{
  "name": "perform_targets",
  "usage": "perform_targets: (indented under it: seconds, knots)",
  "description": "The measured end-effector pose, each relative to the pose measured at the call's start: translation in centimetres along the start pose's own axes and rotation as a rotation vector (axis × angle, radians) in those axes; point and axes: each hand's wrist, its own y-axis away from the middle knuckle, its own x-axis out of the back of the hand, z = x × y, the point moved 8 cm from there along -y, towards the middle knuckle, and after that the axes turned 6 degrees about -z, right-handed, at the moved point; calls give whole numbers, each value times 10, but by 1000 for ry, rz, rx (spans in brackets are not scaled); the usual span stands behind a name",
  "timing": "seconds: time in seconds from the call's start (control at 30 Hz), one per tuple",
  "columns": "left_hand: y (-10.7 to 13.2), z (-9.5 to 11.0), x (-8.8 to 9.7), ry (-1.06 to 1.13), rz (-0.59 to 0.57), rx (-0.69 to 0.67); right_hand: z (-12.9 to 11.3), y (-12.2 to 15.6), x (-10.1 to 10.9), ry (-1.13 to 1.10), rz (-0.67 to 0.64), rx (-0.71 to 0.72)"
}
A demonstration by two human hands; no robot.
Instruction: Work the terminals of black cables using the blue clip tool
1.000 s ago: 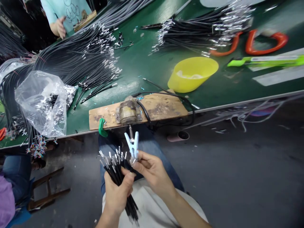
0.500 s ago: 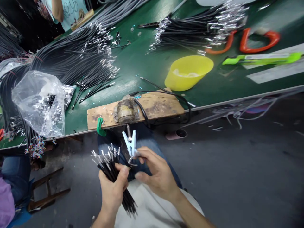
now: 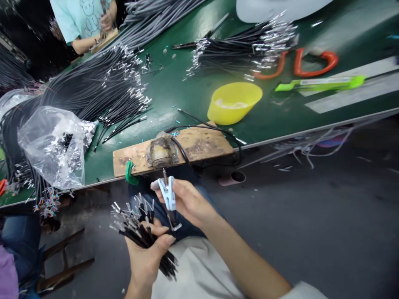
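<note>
In my left hand [image 3: 145,253] is a bundle of short black cables [image 3: 140,226], their bare silver ends fanning out at the top. My right hand [image 3: 190,203] pinches the two arms of a light blue clothespin [image 3: 168,195] between thumb and fingers. The clothespin sits at the metal shaft [image 3: 165,176] of a small motor [image 3: 161,151]. Just below it is a dark cable end with silver strands [image 3: 176,227], close to my left thumb; whether the clothespin's jaws grip it I cannot tell.
The motor is mounted on a wooden board [image 3: 205,145] at the table edge, beside a green clamp [image 3: 131,172]. On the green table [image 3: 174,91] are a yellow container [image 3: 235,104], cable bundles [image 3: 230,52], orange-handled scissors [image 3: 316,64] and a plastic bag [image 3: 51,145]. Another person [image 3: 84,25] sits opposite.
My right hand has moved up from the clothespin's lower end and now squeezes its arms. The left hand with its cables has shifted slightly left and down. The view has tilted slightly.
</note>
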Motion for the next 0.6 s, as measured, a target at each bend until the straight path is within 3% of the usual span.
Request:
perform_targets:
  seconds: [0.17, 0.33, 0.47, 0.6]
  knots:
    - [-8, 10, -5, -30, 44, -28, -2, -4, -8, -61, -10, 17]
    - [-13, 15, -12, -60, -3, -65, 11, -2, -9, -153, -52, -55]
    - [-11, 14, -10, -87, -30, -67, 22, -1, 5, -227, -47, -95]
    - [-5, 9, -4, -106, -26, -32, 28, 9, 30, -166, 25, -53]
